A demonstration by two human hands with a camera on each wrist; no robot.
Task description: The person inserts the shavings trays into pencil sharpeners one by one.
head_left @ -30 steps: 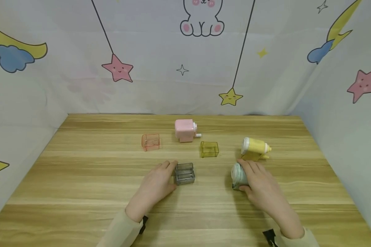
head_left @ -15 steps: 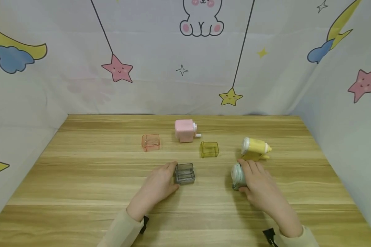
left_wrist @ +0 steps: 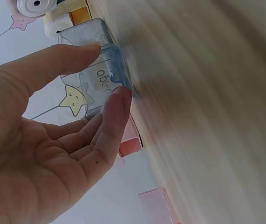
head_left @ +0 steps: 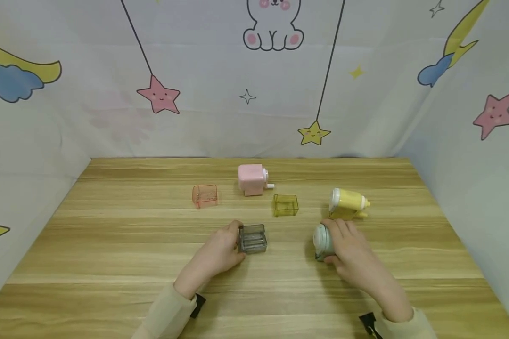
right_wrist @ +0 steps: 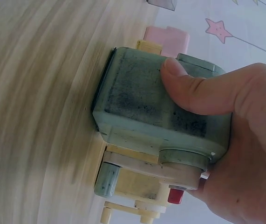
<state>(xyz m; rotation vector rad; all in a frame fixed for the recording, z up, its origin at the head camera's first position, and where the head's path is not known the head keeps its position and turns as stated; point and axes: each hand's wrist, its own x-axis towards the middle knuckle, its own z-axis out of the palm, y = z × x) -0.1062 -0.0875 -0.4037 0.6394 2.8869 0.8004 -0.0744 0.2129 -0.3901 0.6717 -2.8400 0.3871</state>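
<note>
My left hand (head_left: 216, 253) pinches a clear grey plastic shavings drawer (head_left: 253, 240) by its left end, near the middle of the table. In the left wrist view, the thumb and fingers lie on opposite sides of this drawer (left_wrist: 98, 77), which has printed lettering. On the right, my right hand (head_left: 353, 250) grips a green crank pencil sharpener (head_left: 323, 241) from above. The right wrist view shows the thumb along the scuffed body of the sharpener (right_wrist: 146, 98), its crank hanging at the side. The palm hides its far side.
A pink crank sharpener (head_left: 252, 180) stands at the back. A yellow sharpener (head_left: 348, 201) is just behind my right hand. A clear red drawer (head_left: 205, 196) lies at back left, and a clear yellow drawer (head_left: 285, 205) lies between the pink and yellow sharpeners. A printed curtain (head_left: 195, 132) encloses the table.
My right hand and the green sharpener have shifted slightly left. The left hand stays at the grey drawer. The head view has turned a little, so everything sits slightly further left.
</note>
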